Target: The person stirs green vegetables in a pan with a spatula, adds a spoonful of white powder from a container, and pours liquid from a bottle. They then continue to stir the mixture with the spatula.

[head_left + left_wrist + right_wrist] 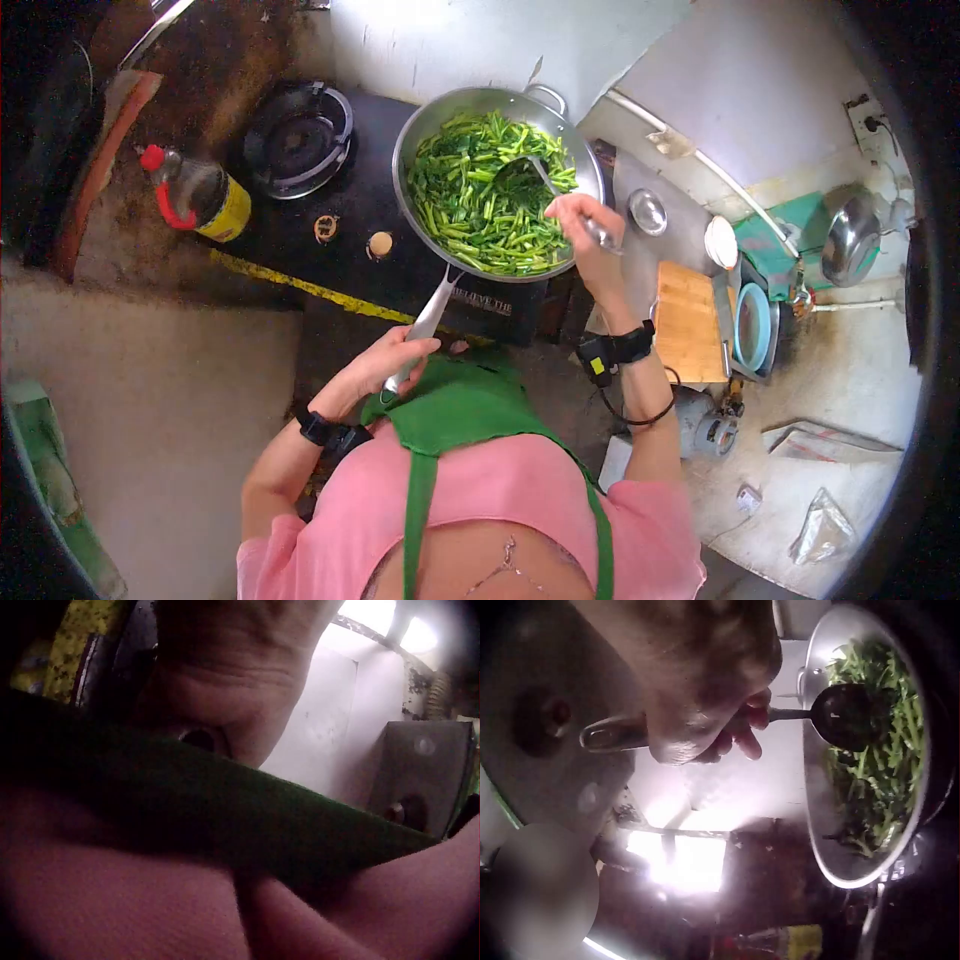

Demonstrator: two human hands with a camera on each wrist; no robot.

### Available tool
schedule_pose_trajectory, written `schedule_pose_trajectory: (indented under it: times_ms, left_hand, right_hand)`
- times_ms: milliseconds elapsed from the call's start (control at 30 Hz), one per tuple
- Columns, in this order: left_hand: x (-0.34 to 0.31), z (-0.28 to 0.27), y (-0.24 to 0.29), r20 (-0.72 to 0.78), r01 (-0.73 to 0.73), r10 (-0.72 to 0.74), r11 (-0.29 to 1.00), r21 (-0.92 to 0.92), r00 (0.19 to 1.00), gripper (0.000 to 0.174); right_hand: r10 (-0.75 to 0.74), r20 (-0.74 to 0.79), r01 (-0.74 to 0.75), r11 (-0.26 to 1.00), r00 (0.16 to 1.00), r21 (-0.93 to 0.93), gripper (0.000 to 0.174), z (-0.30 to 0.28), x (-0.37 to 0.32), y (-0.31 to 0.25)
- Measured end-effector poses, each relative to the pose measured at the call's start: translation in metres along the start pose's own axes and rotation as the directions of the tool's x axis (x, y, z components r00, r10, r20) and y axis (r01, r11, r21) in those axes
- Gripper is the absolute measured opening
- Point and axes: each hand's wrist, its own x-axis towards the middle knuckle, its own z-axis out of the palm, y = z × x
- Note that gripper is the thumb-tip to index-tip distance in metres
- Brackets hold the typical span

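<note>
A wide metal pan (592, 182) sits on the black stove, full of chopped leafy greens (465, 195). My left hand (390, 360) grips the pan's long handle (436, 302) near its end, in front of the green apron (450, 400). In the left wrist view the left hand (225, 682) shows only in part, the apron covering much of it. My right hand (592, 240) holds a metal ladle (545, 176) by its handle over the pan's right side. The right wrist view shows the ladle's bowl (847, 716) down at the greens, its handle end sticking out behind the hand.
An empty burner (300, 145) and a red-capped oil bottle (215, 195) are at the left. On the right counter stand a small metal bowl (648, 212), a wooden cutting board (688, 310) with a knife (722, 305), and a light blue basin (750, 325).
</note>
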Motion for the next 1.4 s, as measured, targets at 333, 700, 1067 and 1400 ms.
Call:
schedule_pose_trajectory:
  times_ms: [333, 700, 1067, 1400]
  left_hand:
    - [0.001, 0.002, -0.002, -0.03, 0.006, -0.007, 0.998, -0.058, 1.0, 0.025]
    - [0.005, -0.002, -0.009, 0.001, 0.021, -0.021, 0.999, -0.049, 1.0, 0.026]
    - [-0.002, 0.004, 0.002, -0.022, 0.026, -0.026, 0.999, -0.022, 0.999, 0.025]
    - [0.001, 0.001, -0.007, 0.0, 0.015, -0.015, 0.999, -0.053, 1.0, 0.025]
  right_hand:
    - [-0.072, 0.187, 0.086, 0.994, 0.98, -0.071, 0.017, -0.006, -0.051, -0.018]
    - [0.164, -0.041, -0.154, 0.972, 0.986, 0.178, 0.016, 0.028, -0.001, 0.018]
    - [0.006, 0.087, -0.016, 0.994, 0.996, 0.105, 0.015, 0.014, -0.019, -0.018]
    - [0.077, 0.041, -0.079, 0.996, 0.996, 0.049, 0.022, -0.029, 0.016, -0.003]
